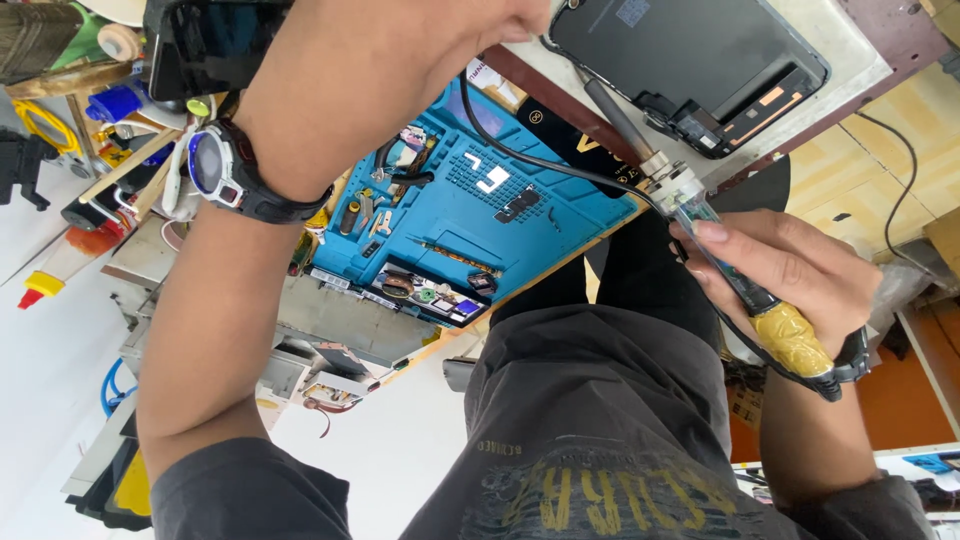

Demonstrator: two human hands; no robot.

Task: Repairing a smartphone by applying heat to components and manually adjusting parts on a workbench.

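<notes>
Head view, tilted so the scene runs at an angle: the right hand (790,280) has its grip wrapped firmly round a soldering iron (745,290) with a clear body and a yellow end, its metal shaft reaching up and away from the fingers toward an opened dark device (690,60) lying back-up above the grip. The left hand (470,25) sits at the top edge, mostly cut off; whether its grip holds anything I cannot tell, though its forearm, wearing a wristwatch (225,170), crosses in front of a dark phone-like slab (210,45).

A black cord (520,150) runs from the iron across a blue repair mat (480,215) to the left of the right grip. My guess is that the cord could snag or drag small parts off the mat, and the hot shaft lies close to the device's exposed insides, so a slip could scorch them.

The tabletop (840,50) under the device is pale and worn. Tools, bottles and clutter crowd the shelves beyond the left forearm.
</notes>
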